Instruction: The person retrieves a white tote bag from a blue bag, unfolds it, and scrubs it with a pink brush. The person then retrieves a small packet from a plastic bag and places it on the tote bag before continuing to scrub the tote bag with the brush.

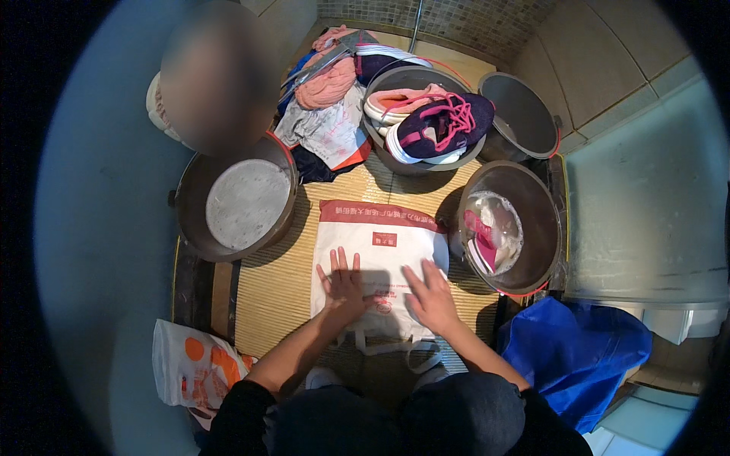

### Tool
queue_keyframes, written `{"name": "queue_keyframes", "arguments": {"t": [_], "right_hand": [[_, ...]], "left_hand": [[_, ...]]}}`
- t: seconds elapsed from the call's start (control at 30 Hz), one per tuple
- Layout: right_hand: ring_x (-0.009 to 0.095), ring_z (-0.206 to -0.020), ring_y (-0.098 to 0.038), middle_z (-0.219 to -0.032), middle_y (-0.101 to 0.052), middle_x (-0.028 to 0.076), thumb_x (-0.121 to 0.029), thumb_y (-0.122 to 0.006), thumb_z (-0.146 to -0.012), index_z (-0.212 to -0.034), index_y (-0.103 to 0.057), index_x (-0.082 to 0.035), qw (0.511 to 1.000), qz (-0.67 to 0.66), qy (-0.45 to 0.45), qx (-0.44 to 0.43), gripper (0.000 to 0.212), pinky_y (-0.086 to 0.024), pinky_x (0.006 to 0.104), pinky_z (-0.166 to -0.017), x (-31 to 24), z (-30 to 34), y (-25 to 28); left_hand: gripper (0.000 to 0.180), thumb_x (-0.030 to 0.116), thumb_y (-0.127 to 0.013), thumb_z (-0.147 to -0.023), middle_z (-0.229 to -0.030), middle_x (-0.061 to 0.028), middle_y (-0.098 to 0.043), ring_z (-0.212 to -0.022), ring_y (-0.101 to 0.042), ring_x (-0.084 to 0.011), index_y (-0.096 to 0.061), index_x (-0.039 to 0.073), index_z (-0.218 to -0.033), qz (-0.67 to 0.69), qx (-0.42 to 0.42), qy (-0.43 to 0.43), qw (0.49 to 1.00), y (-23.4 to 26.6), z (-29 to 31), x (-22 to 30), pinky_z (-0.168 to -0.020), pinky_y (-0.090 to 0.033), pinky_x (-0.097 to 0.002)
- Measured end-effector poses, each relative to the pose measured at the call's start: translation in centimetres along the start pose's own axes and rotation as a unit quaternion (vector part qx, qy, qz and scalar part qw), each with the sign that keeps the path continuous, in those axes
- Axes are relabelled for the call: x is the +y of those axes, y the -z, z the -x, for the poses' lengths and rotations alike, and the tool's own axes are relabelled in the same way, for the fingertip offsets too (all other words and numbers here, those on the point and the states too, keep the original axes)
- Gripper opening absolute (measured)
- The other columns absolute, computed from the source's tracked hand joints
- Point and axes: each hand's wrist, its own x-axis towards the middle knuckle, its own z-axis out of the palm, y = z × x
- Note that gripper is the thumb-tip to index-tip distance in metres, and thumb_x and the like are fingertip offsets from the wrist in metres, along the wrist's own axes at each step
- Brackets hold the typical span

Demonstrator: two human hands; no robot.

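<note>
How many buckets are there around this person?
4: the left bucket; the top-centre bucket piled with sneakers; the top-right bucket beside it; and the lower-right bucket, nearer the person. Others could be hidden.

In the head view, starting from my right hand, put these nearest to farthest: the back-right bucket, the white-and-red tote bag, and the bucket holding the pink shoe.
From your right hand:
1. White-and-red tote bag: directly beneath it.
2. Bucket holding the pink shoe: ahead, to the right.
3. Back-right bucket: beyond that one.
</note>
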Motion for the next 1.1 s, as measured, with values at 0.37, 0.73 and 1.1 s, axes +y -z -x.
{"name": "queue_keyframes", "arguments": {"t": [0.37, 0.73, 1.1], "right_hand": [[0.043, -0.136, -0.023, -0.146, -0.023, 0.029, -0.030, -0.055, -0.089, -0.137, -0.043, -0.015, 0.996, 0.032, -0.003, -0.088, 0.052, -0.029, 0.0491, -0.108, 3.3, -7.4, -2.9], [0.023, -0.065, -0.062, -0.079, -0.062, 0.018, -0.026, -0.050, -0.092, -0.103, -0.051, 0.008, 0.668, -0.587, -0.443, 0.109, 0.036, -0.053, 0.0316, -0.054, 7.1, -5.4, 16.0], [0.021, -0.061, -0.058, -0.068, -0.058, 0.010, -0.001, -0.062, -0.071, -0.076, -0.057, -0.003, 0.833, -0.206, -0.370, 0.356, 0.008, -0.048, 0.0356, -0.059, 14.2, -10.8, 5.4]], "left_hand": [[0.096, 0.070, -0.060, -0.068, -0.152, -0.0240, -0.010, -0.142, -0.002, -0.0379, -0.029, 0.022, -0.145, -0.060, -0.042, -0.094, 0.993, 2.7, -2.7, -3.2, -0.104, -0.001, -0.0690], [0.087, 0.062, -0.056, -0.079, -0.152, -0.0251, -0.003, -0.141, 0.001, -0.0412, -0.021, 0.023, -0.148, -0.028, -0.154, -0.106, 0.982, 3.6, -1.3, -3.9, -0.108, -0.004, -0.0630], [0.052, 0.037, -0.053, -0.088, -0.116, -0.0160, -0.058, -0.107, -0.057, -0.0276, -0.047, 0.009, -0.131, -0.110, -0.285, -0.225, 0.925, 12.9, -0.7, -1.2, -0.088, -0.042, -0.0437]]}}
